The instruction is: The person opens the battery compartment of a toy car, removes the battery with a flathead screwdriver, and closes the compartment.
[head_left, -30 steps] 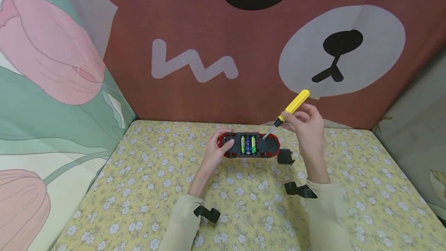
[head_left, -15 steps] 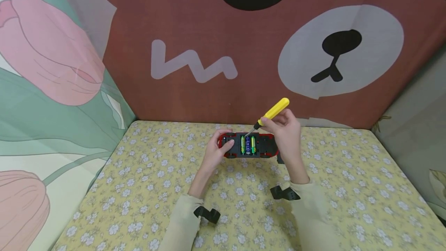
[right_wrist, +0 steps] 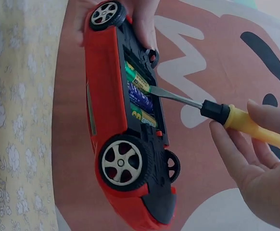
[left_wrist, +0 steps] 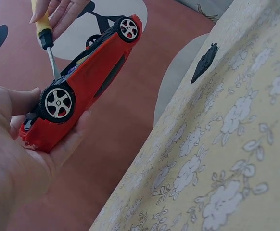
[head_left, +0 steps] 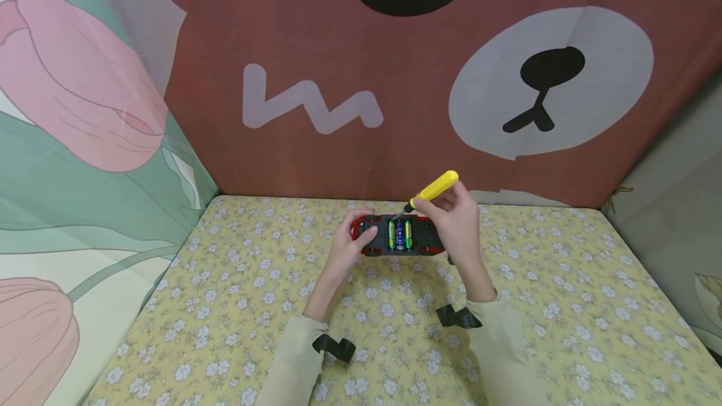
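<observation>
A red toy car (left_wrist: 94, 77) is held upside down, its black underside facing up. My left hand (head_left: 345, 244) grips one end of it, thumb on the underside. Three batteries lie side by side in the open compartment: a purple battery (right_wrist: 140, 98) between a green battery (right_wrist: 137, 77) and another green one. My right hand (head_left: 458, 221) holds a screwdriver (right_wrist: 222, 113) by its yellow handle. In the right wrist view its flat metal tip is right at the end of the green battery farther from my right hand.
A black battery cover (left_wrist: 205, 62) lies on the flowered tablecloth (left_wrist: 217, 159), below the car; in the head view my right hand mostly hides it. A cloth with a printed bear face (head_left: 417, 111) hangs behind the table.
My right hand has moved left with the screwdriver, bringing its tip from the underside beside the compartment to the leftmost battery. My left hand and the car stay nearly in place.
</observation>
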`<state>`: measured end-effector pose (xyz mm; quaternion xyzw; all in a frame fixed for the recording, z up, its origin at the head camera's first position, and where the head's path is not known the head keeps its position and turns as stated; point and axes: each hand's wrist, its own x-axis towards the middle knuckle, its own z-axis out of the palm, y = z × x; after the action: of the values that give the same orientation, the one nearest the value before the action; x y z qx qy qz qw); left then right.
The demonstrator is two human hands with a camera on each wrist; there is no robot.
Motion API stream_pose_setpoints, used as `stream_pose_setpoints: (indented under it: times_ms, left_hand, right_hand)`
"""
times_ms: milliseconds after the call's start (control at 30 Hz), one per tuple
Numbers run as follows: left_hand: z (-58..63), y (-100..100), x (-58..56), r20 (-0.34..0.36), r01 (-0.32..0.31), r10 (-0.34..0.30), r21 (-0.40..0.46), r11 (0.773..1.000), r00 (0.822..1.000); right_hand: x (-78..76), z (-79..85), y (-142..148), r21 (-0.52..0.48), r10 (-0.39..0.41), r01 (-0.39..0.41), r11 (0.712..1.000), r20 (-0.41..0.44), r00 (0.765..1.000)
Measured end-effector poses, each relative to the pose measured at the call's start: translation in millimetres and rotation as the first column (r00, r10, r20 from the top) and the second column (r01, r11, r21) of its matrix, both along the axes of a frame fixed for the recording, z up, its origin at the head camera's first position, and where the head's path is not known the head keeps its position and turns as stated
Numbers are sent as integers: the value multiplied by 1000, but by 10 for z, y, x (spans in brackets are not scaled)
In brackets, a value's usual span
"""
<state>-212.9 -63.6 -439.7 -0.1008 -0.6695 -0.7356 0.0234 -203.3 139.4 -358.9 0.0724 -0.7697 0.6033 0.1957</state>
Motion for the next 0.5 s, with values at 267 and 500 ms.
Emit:
stream_pose_setpoints:
  times_ms: [267, 500]
  left_hand:
    - [9, 7, -2, -7, -6, 6, 4, 1000, 1000]
    - [-8, 2, 14, -39, 14, -13, 8, 1000, 999]
  right_hand:
    - [28, -41, -16, 28, 104, -102, 994, -79, 991]
    - [21, -79, -44, 27, 186, -184, 983, -86, 979]
